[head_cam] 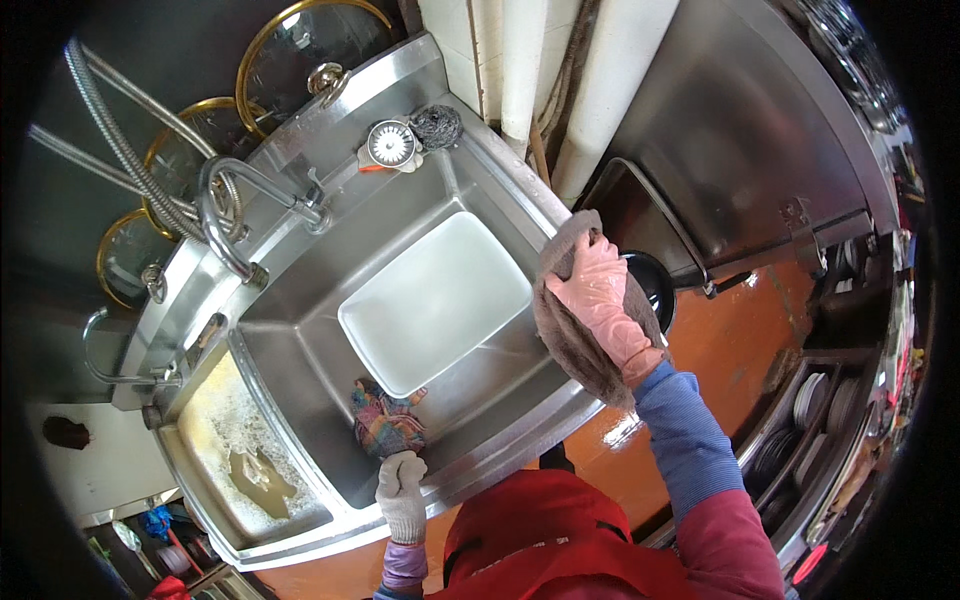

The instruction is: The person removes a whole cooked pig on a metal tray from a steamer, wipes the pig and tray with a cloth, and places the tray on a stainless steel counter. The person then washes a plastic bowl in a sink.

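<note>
My right hand [596, 277], in a pink rubber glove, grips a brown cloth [559, 341] over the right rim of the steel sink. My left hand [401, 480] wears a white knit glove and is curled at the sink's front edge. Just beyond its fingers, a multicoloured knit cloth [384, 420] lies in the basin; whether the fingers hold it is unclear. A white rectangular tray [435, 304] sits in the large basin [480, 412], its near corner by the knit cloth.
Foamy water fills the left basin [247, 450]. A faucet [225, 232] rises behind the sink. A sink strainer [391, 143] and a steel-wool scourer [437, 126] sit at the back corner. Glass lids [307, 60] lean behind. White pipes [611, 97] stand right; plates [810, 401] fill a rack.
</note>
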`<action>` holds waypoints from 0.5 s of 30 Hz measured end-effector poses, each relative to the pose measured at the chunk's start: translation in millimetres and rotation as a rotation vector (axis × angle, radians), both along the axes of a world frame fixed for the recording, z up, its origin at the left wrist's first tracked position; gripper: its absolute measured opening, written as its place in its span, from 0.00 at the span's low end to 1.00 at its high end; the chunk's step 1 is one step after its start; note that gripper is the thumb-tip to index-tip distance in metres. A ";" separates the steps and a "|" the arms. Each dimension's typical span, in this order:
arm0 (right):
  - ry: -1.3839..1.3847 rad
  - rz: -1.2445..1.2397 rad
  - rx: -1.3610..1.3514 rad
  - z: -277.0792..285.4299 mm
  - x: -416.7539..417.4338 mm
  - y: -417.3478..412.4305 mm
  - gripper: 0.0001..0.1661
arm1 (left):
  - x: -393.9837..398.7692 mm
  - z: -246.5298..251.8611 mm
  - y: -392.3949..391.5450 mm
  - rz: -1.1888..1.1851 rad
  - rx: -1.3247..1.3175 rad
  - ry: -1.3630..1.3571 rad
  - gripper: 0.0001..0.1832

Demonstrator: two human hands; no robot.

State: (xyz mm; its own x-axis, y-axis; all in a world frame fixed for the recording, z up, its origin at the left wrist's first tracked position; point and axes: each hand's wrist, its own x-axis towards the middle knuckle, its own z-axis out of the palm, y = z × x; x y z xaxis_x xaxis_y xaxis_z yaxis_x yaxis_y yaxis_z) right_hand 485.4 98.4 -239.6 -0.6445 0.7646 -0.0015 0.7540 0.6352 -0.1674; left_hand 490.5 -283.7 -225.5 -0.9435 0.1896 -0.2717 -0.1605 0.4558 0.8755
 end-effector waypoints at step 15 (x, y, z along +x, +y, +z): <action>0.080 0.038 -0.001 -2.4 -156.8 44.3 0.46 | -47.2 19.0 9.4 0.028 0.093 -0.208 0.09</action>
